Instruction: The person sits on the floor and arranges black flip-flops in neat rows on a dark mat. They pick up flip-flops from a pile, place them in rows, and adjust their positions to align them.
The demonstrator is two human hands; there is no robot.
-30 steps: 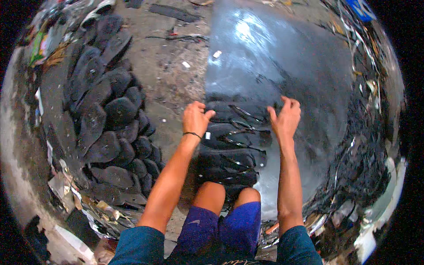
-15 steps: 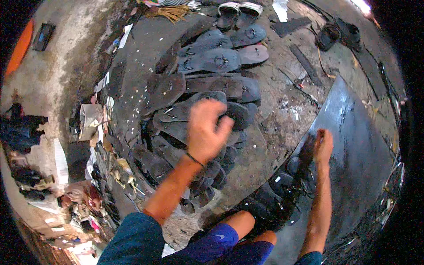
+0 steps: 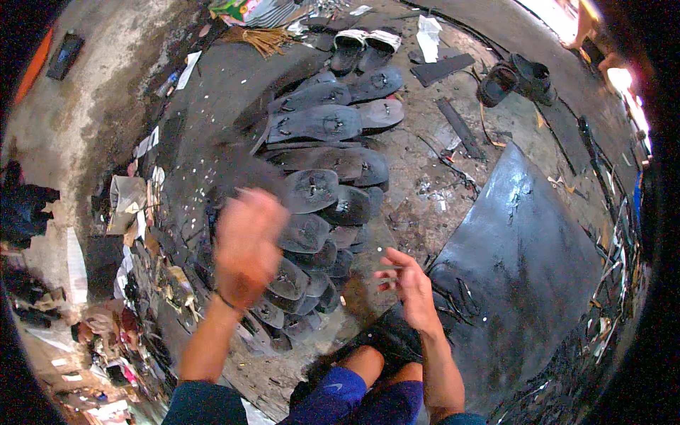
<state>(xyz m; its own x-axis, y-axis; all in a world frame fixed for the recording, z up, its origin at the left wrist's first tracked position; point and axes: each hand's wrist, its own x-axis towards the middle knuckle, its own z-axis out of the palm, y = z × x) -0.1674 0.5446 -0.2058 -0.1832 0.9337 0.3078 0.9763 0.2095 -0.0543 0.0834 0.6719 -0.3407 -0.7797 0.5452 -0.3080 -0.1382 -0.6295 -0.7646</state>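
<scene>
My left hand (image 3: 249, 244) is smeared by motion over the left side of a big pile of dark flip-flops (image 3: 319, 122). Its fingers appear closed on a dark, blurred sandal sole (image 3: 244, 173) that extends beyond them. Right of the pile, my right hand (image 3: 412, 294) is raised with its fingers apart and nothing in them. Below it and to the right, more black sandals (image 3: 453, 290) with thin straps lie along the near edge of a large, shiny black sheet (image 3: 524, 248).
A white-strapped pair of sandals (image 3: 365, 49) stands beyond the pile. Black shoes (image 3: 528, 78) and dark strips (image 3: 460, 127) lie at the far right. Paper and fabric scraps (image 3: 127, 205) litter the left, with a straw broom (image 3: 262, 39) at the back.
My left hand has moved left across the pile, uncovering flip-flops in its middle. My right hand has left the black sheet and moved left, its fingers spreading. The view has shifted slightly.
</scene>
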